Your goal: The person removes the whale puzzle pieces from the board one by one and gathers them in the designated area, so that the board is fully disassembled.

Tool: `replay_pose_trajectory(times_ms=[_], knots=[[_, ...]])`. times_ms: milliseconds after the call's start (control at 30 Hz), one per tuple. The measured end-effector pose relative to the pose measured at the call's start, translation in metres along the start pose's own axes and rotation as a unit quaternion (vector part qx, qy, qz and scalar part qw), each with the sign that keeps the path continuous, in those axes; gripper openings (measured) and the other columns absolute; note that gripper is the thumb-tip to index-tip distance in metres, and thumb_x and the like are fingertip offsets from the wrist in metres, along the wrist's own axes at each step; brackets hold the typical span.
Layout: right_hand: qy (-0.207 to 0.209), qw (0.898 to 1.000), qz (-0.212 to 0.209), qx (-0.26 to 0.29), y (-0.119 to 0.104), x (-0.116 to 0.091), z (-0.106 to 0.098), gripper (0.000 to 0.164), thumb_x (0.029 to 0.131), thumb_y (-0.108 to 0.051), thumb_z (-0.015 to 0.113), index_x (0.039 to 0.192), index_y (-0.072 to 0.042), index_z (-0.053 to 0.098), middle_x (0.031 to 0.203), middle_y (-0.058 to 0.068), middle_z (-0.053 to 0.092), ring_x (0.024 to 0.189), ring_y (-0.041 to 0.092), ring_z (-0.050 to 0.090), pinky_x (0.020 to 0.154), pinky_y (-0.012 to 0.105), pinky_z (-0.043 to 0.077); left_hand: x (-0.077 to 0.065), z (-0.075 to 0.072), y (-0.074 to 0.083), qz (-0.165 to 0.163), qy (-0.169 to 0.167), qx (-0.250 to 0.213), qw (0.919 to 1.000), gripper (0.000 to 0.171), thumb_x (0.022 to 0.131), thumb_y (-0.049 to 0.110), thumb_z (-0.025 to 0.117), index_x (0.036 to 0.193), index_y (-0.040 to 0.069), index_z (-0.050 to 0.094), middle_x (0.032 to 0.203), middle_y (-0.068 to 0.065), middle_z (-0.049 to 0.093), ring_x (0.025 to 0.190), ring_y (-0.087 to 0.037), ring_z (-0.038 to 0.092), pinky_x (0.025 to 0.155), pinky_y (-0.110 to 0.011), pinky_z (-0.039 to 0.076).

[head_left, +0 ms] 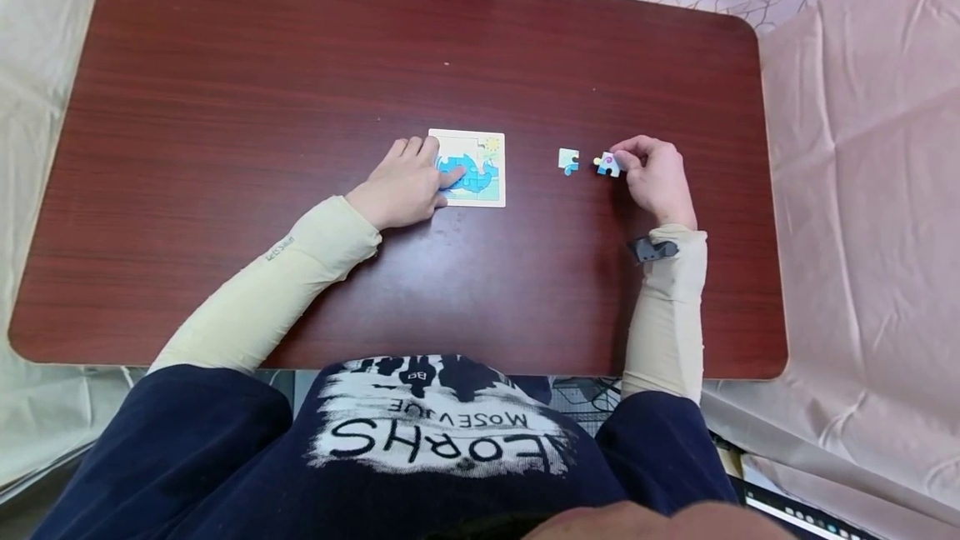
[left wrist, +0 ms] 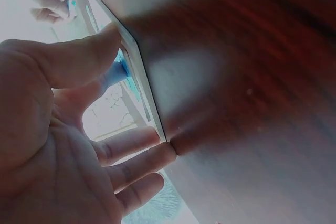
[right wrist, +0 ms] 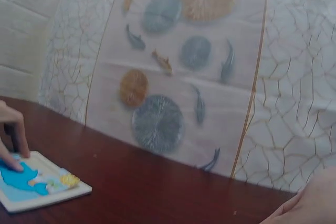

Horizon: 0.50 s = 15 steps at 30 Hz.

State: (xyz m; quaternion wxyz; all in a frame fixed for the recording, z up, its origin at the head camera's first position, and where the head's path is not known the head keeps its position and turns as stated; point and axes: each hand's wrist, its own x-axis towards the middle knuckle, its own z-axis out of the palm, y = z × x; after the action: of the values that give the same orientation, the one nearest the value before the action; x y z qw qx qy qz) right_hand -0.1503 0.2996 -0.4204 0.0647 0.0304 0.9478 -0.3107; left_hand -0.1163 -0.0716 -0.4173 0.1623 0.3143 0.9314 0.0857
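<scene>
A small square jigsaw puzzle with a blue dolphin-like animal and a yellow sun sits in a pale-framed board (head_left: 503,182) at mid-table. My left hand (head_left: 401,190) rests at the board's left side, index finger extended onto the blue picture. In the left wrist view, the thumb and other fingertips of that hand (left wrist: 63,108) lie along the board's edge (left wrist: 140,64). To the right, my right hand (head_left: 660,177) pinches a jigsaw piece (head_left: 609,163) with a pink spot between thumb and fingers. Another loose jigsaw piece (head_left: 566,158) lies between the board and that hand.
The dark red-brown wooden table (head_left: 262,90) has rounded corners. Behind it hangs a patterned cloth (right wrist: 199,77) with fish and round leaf shapes. Pale cloth (head_left: 862,148) borders the right side. My right wrist bears a dark strap (head_left: 652,250).
</scene>
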Motion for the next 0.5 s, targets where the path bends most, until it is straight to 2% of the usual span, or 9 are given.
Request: replay_pose_trajectory(times_ms=[200,500], knots=[[0.008,1.000,-0.006,-0.005,0.006,0.004,0.010,0.020,0.097,-0.020,0.059,0.105,-0.008,0.073,0.088,0.012,0.068,0.076,0.015,0.050,0.068,0.024,0.036,-0.001,0.000,0.001,0.004,0.011,0.006,0.9999,0.052,0.095,0.028,0.058,0.146,0.024,0.045,0.110,-0.021,0.042,0.104,-0.042,0.040,0.095,-0.049,0.029],[0.038,0.999,-0.027,-0.013,0.010,0.011,0.020,0.020,0.096,-0.020,0.061,0.104,-0.006,0.073,0.086,0.011,0.060,0.084,0.019,0.048,0.073,0.028,0.034,0.000,0.004,-0.001,0.006,0.010,0.014,0.9998,0.053,0.096,0.030,0.057,0.146,0.025,0.042,0.110,-0.020,0.041,0.104,-0.040,0.039,0.101,-0.048,0.024]])
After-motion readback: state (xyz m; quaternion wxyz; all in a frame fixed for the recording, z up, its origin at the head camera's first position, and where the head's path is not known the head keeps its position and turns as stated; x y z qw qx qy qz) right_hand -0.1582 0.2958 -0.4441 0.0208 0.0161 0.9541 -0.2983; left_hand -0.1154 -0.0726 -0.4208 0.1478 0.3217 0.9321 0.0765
